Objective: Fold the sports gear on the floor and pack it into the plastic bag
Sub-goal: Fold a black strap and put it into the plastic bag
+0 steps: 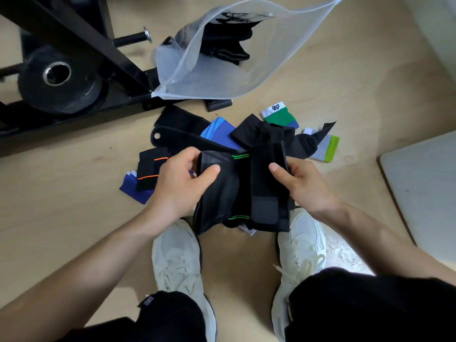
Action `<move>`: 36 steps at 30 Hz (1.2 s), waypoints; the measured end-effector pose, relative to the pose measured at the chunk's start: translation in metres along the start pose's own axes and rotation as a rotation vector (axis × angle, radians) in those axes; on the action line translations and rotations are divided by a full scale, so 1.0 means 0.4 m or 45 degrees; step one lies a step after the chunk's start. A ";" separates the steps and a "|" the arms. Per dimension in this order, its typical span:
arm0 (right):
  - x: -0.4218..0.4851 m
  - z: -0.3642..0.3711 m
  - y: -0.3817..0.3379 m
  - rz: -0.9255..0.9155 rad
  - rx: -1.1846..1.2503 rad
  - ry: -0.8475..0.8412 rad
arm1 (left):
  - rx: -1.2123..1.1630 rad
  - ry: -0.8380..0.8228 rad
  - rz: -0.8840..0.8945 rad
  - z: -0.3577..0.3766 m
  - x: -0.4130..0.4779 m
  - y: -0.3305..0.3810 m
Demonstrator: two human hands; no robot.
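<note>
A black knee sleeve with green stripes point(222, 193) hangs between my two hands above my shoes. My left hand point(180, 178) grips its left edge, thumb on top. My right hand point(301, 181) pinches its right edge beside a black strap flap. Behind it on the floor lies a pile of gear: black straps point(177, 129), a blue knit sleeve point(217, 132), a black sleeve with orange stripes point(150, 171), a blue piece point(135, 188), a green and white band point(278, 114) and a grey and lime band point(325, 149). The translucent plastic bag point(222, 77) lies open beyond, with black gear inside.
A black exercise machine frame point(74, 45) with a weight plate point(56, 77) stands at the left rear, touching the bag's corner. A pale board point(424, 188) lies at the right. My white shoes point(177, 257) rest on the wooden floor below the sleeve.
</note>
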State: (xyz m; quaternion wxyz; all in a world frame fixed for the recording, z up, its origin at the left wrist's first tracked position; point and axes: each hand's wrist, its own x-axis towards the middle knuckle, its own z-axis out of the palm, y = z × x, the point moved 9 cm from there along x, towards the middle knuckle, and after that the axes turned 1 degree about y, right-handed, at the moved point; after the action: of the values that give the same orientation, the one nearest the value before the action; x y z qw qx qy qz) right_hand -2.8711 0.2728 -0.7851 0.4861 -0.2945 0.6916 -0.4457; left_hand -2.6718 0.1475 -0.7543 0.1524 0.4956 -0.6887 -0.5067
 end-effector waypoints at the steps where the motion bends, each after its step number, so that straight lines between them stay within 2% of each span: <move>1: -0.005 0.013 0.003 0.033 0.044 -0.050 | 0.020 0.014 0.036 0.010 -0.005 0.014; 4: -0.017 0.050 0.003 0.077 0.099 -0.179 | 0.012 -0.021 0.087 0.052 -0.014 0.038; 11: -0.034 0.096 -0.007 0.024 0.105 -0.277 | 0.066 -0.052 0.068 0.104 -0.016 0.043; 14: -0.037 0.110 -0.015 0.005 0.110 -0.278 | -0.014 -0.056 0.046 0.115 -0.022 0.052; 19: -0.036 0.108 -0.020 0.054 0.203 -0.315 | -0.342 -0.212 -0.030 0.139 -0.042 0.054; 22: -0.038 0.105 -0.028 -0.001 0.164 -0.332 | -0.431 -0.289 -0.050 0.150 -0.051 0.047; 26: -0.028 0.072 -0.017 -0.045 0.159 -0.217 | -0.416 -0.467 0.018 0.141 -0.034 0.058; 30: -0.022 0.047 0.012 0.086 0.261 -0.187 | -0.357 -0.129 0.056 0.037 0.038 0.039; 32: -0.023 0.041 0.013 0.108 0.305 -0.214 | -0.238 -0.097 0.057 0.021 0.055 0.014; 36: -0.029 0.056 -0.008 0.099 0.429 -0.394 | -0.154 -0.400 0.058 0.073 0.043 -0.014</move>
State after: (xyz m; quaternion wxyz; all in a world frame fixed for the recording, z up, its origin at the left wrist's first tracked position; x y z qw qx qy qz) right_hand -2.8462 0.2736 -0.7803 0.6453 -0.2472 0.5356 -0.4854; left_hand -2.6977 0.1490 -0.7769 0.0838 0.3847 -0.6834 -0.6148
